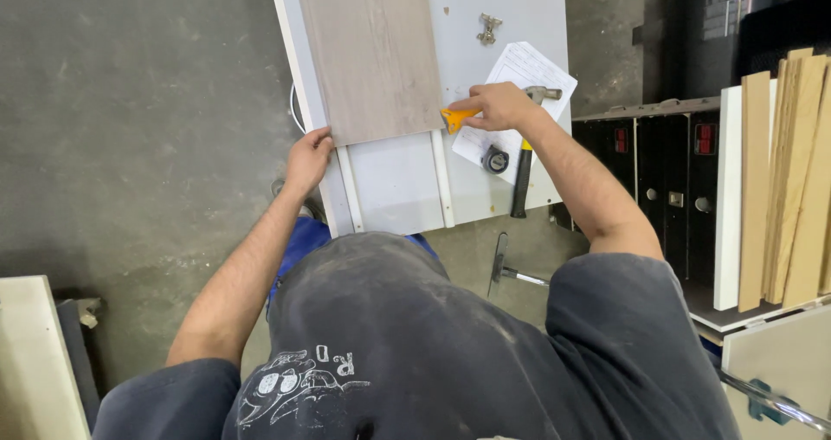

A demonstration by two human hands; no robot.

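Nearest the body, the left hand [308, 156] curls its fingers over the lower left corner of the wood-grain panel [372, 50], its grip closed on the edge and pinning the board against the white bench [398, 180]. Just past it, the right hand [500, 107] pinches an orange scraper [456, 117], fingers closed round its handle, with the blade end touching the panel's right edge near the lower corner. By my judgement the step in hand is trimming or cleaning that edge; the next stroke would call for a steady hold from the left hand and the blade kept flat along the edge. The panel is a pale grey-brown laminate, long, lying flat. Under the right forearm lie a hammer [522, 167] and a small tape measure [495, 159] on a printed sheet [528, 67]; farther off sits a metal hinge [489, 29].
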